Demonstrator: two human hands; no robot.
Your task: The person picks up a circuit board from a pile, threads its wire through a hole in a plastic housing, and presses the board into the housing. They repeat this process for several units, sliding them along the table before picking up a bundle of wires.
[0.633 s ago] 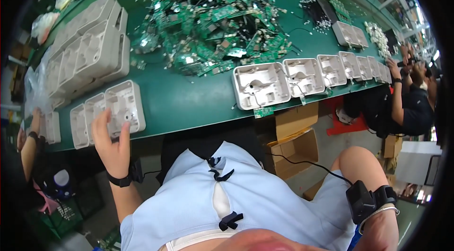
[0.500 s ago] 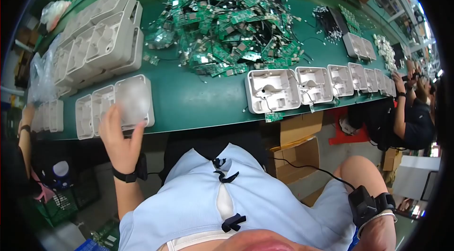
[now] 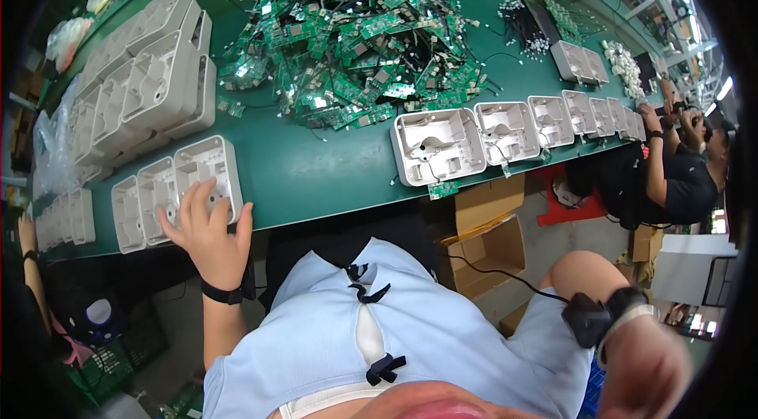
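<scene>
Left hand [image 3: 207, 230] lies fingers spread, open, on the nearest white plastic housing [image 3: 207, 176], which sits at the front edge of the green bench [image 3: 316, 170], touching two like housings [image 3: 144, 200] to its left. Right hand [image 3: 643, 368] hangs low beside the knee, well off the bench; blurred, so its finger state cannot be told. A bare strip of bench runs between that housing and a second row of open housings [image 3: 505, 131] lined along the front edge to the right. Behind the strip, a heap of green circuit boards [image 3: 355, 40]. Stacked housings [image 3: 150, 80] crowd the left rear. A cardboard box [image 3: 485, 245] stands below the edge.
</scene>
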